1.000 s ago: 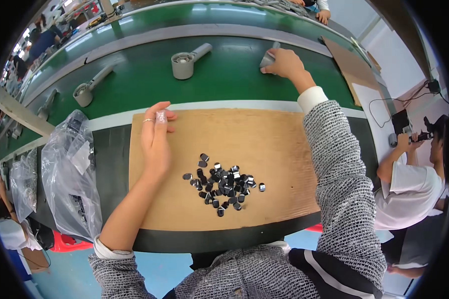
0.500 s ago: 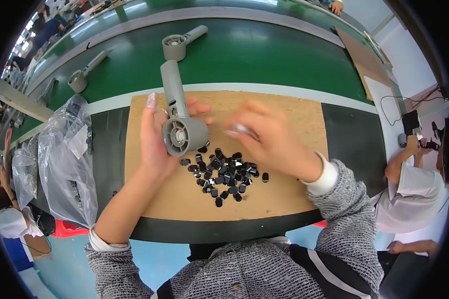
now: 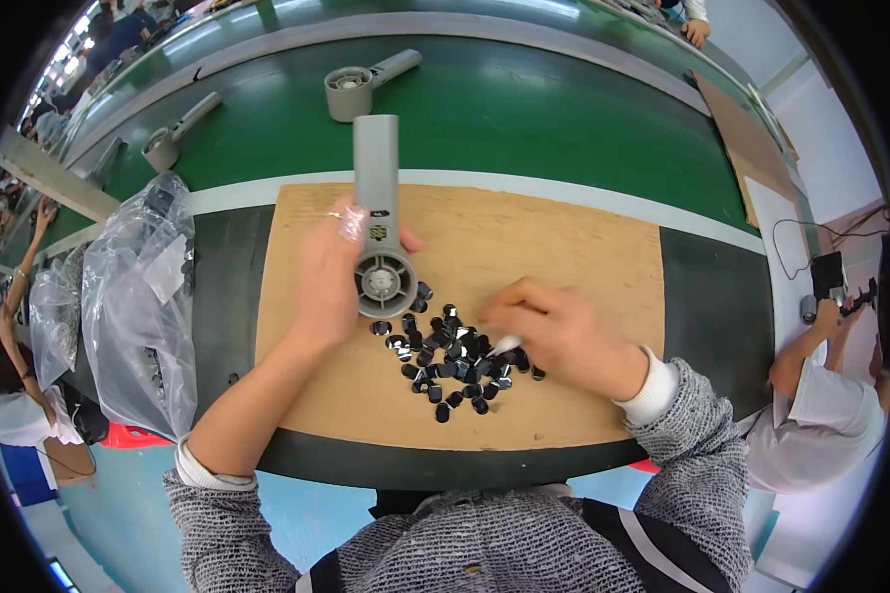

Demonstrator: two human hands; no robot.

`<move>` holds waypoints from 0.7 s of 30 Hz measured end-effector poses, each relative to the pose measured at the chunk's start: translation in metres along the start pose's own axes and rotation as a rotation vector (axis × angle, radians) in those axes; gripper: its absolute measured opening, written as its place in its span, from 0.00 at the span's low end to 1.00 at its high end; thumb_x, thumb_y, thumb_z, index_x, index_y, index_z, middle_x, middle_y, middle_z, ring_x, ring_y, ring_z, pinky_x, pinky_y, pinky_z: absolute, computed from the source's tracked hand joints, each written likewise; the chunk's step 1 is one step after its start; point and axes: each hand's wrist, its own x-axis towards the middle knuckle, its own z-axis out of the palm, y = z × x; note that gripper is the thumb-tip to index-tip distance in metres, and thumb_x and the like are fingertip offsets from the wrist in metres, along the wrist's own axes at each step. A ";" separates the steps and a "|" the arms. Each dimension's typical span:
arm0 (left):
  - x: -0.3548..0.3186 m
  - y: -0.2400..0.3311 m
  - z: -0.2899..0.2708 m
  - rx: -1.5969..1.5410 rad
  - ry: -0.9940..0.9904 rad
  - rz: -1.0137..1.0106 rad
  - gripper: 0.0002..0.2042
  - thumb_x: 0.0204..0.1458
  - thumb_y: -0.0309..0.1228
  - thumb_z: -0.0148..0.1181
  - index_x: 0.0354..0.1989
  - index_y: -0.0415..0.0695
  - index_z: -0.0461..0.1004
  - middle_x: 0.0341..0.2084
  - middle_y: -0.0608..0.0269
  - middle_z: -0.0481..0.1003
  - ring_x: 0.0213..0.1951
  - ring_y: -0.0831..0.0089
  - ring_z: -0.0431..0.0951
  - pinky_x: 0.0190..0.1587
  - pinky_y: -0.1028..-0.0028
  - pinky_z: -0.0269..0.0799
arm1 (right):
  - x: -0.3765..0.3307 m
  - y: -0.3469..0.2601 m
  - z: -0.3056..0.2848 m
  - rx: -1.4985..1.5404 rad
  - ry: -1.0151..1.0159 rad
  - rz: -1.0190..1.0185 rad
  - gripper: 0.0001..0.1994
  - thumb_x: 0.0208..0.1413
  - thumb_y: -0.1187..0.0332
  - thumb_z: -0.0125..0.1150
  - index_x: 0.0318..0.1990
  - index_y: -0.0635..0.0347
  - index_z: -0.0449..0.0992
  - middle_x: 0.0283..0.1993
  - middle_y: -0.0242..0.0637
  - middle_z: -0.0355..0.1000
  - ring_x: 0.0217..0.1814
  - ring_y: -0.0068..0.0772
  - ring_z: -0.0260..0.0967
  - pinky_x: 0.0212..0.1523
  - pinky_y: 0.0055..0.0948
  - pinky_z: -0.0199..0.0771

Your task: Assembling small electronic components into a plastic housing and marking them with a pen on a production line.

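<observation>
My left hand [image 3: 324,282] is closed round a grey handheld fan [image 3: 377,168]. The fan's handle points away from me, and its round head with a hub and spokes lies nearest me, facing up. A clear wrap shows on a finger of that hand. Over the right side of a pile of small black rounded pieces [image 3: 449,368] is my right hand [image 3: 569,336], fingers curled. A small whitish tip [image 3: 504,345] sticks out below its fingers towards the pile; it is blurred, and the rest is hidden.
A cardboard sheet [image 3: 583,415] lies under the pile. Beyond runs a green conveyor belt [image 3: 524,119] carrying grey fans, one of them [image 3: 351,94] straight ahead. Clear plastic bags [image 3: 133,306] stand at left. Another person [image 3: 821,405] sits at right; others work at left.
My right hand has come down from above the cardboard to the pile's right side. The fan has turned upright, handle straight away from me, its head facing up more. The view has shifted slightly.
</observation>
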 end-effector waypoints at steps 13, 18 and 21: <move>-0.007 0.000 0.010 -0.020 -0.024 0.134 0.22 0.59 0.34 0.37 0.57 0.33 0.65 0.41 0.57 0.74 0.43 0.76 0.72 0.48 0.74 0.68 | 0.088 -0.008 0.020 0.281 0.333 0.060 0.10 0.47 0.81 0.66 0.39 0.62 0.80 0.33 0.36 0.73 0.32 0.26 0.71 0.31 0.23 0.70; -0.005 -0.004 0.005 0.036 -0.082 0.197 0.22 0.60 0.34 0.36 0.57 0.33 0.65 0.41 0.57 0.75 0.43 0.75 0.73 0.47 0.75 0.68 | 0.090 -0.006 0.025 0.288 0.417 0.012 0.11 0.42 0.82 0.65 0.36 0.60 0.81 0.32 0.34 0.72 0.28 0.30 0.72 0.27 0.25 0.73; -0.003 -0.003 0.006 0.021 -0.077 0.190 0.22 0.61 0.35 0.35 0.56 0.33 0.66 0.40 0.57 0.75 0.42 0.75 0.73 0.47 0.75 0.68 | 0.090 -0.003 0.023 0.274 0.354 0.001 0.13 0.44 0.84 0.66 0.39 0.62 0.82 0.35 0.36 0.73 0.33 0.28 0.73 0.31 0.23 0.74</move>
